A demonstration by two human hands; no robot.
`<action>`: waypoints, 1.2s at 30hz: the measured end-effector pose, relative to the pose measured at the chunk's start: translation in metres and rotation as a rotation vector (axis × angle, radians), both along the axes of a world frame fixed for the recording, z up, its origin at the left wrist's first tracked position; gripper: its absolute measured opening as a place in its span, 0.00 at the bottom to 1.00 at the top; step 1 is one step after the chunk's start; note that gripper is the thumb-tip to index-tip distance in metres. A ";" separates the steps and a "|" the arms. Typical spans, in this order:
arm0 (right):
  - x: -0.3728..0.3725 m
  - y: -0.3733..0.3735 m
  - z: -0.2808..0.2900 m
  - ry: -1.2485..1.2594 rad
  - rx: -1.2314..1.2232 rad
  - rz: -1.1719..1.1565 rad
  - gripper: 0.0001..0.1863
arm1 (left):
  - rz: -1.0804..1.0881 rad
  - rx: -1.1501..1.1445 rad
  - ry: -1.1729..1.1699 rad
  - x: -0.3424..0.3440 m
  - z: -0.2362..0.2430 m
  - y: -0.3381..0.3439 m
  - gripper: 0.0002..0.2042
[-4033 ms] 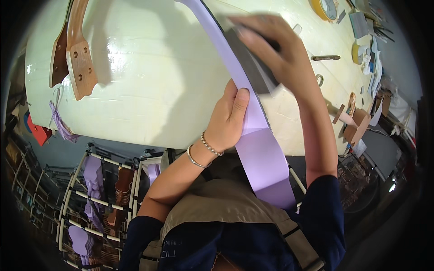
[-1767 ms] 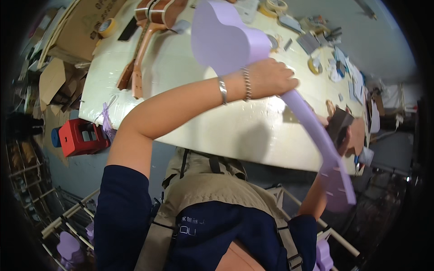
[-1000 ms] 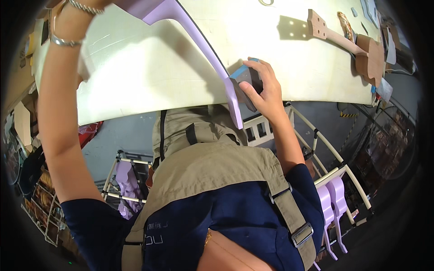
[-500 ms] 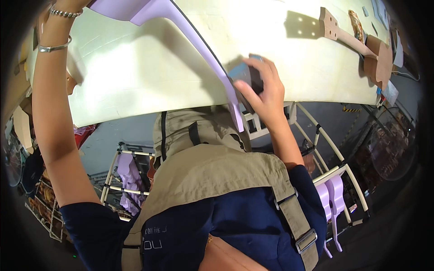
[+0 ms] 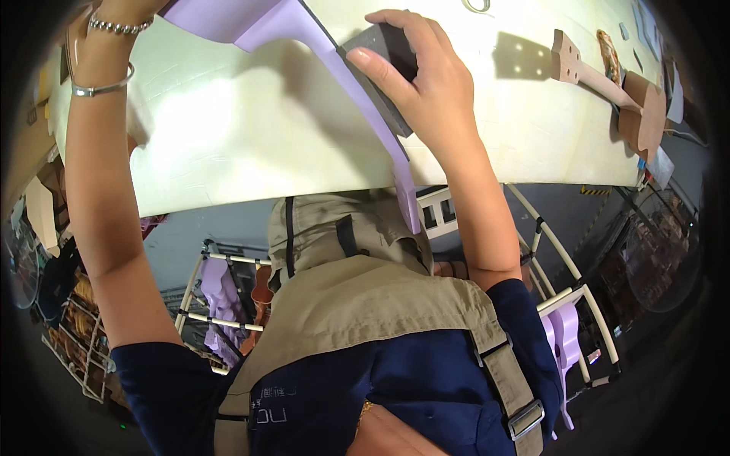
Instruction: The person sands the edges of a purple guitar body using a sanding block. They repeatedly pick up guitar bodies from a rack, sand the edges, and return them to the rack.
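A lilac ukulele lies tilted at the top of the head view, its body cut off by the upper edge. Its neck slants down to the right, and the headstock reaches past the table's near edge by my apron. My right hand is closed round a dark grey sanding block, which lies along the dark fretboard side of the neck. Up at the top left, my left hand is beside the ukulele's body; its fingers are out of the picture, so its hold is hidden.
An unpainted wooden ukulele lies at the right of the pale table, with scraps and small pieces beyond it. Below the table, a pipe rack at left and another rack at right carry lilac instruments.
My right hand and the sanding block have slid up along the neck, away from the headstock. The ukulele sits slightly further right and lower in the picture.
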State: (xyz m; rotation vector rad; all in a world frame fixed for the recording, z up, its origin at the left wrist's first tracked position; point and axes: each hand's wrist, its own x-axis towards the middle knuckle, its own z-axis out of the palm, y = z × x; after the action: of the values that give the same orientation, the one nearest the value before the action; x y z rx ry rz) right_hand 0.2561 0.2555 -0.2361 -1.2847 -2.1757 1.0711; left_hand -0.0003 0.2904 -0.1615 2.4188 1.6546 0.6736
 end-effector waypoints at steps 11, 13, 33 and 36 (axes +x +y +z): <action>-0.036 0.019 0.000 0.055 0.065 -0.022 0.23 | -0.028 0.067 -0.044 -0.023 -0.014 0.005 0.19; -0.019 0.006 0.001 0.055 0.009 -0.036 0.24 | 0.003 0.012 -0.110 -0.027 -0.028 0.009 0.19; -0.056 0.035 0.003 0.072 0.044 -0.012 0.25 | 0.018 0.018 -0.068 -0.016 -0.007 -0.001 0.20; -0.052 0.032 0.002 0.069 0.018 -0.016 0.25 | -0.015 0.045 -0.007 -0.031 -0.016 0.003 0.20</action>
State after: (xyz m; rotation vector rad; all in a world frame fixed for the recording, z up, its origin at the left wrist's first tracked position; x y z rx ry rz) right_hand 0.2040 0.2874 -0.2339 -1.2372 -2.1159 1.0715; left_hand -0.0309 0.2932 -0.1774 2.4541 1.6349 0.7232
